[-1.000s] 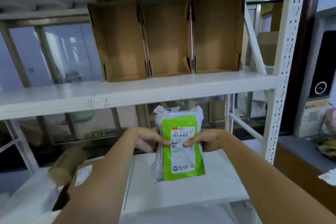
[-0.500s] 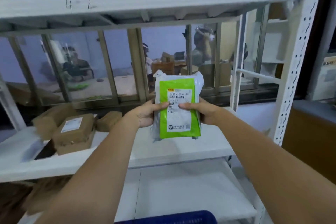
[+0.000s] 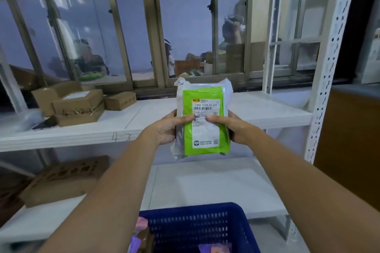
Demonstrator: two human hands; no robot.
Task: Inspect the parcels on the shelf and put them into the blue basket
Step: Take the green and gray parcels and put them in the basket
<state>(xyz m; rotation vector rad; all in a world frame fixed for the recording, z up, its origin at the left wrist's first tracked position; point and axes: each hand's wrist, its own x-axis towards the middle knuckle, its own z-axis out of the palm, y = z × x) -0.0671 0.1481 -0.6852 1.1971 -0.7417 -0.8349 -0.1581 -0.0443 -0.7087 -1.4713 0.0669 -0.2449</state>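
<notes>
Since the earlier frames the view has been tilted downward: the cardboard bins of the upper shelf are no longer seen, and the blue basket (image 3: 197, 230), of which only a rim sliver was shown half a second ago, is now seen at the lower edge, while the parcel (image 3: 203, 119) has been kept upright between both hands. The parcel is a grey-white plastic mailer bag with a bright green panel on its front, on which a white printed label with a barcode and the code "A104" is carried; its top is crumpled into a loose tuft. It is gripped at mid-height from both sides: the left hand (image 3: 167, 127) is curled around its left edge with the thumb pressed on the label, and the right hand (image 3: 233, 127) is curled around its right edge with the thumb laid likewise, the two thumb tips nearly meeting. The parcel is held in the air in front of the white shelf (image 3: 67, 135), above and beyond the basket, with open space left between its lower edge and the basket rim. Left of the parcel, well apart, brown cardboard boxes (image 3: 78, 104) are stacked on the shelf. Right of the parcel, the perforated white upright (image 3: 329, 80) of the rack is seen, with bare shelf board between.
</notes>
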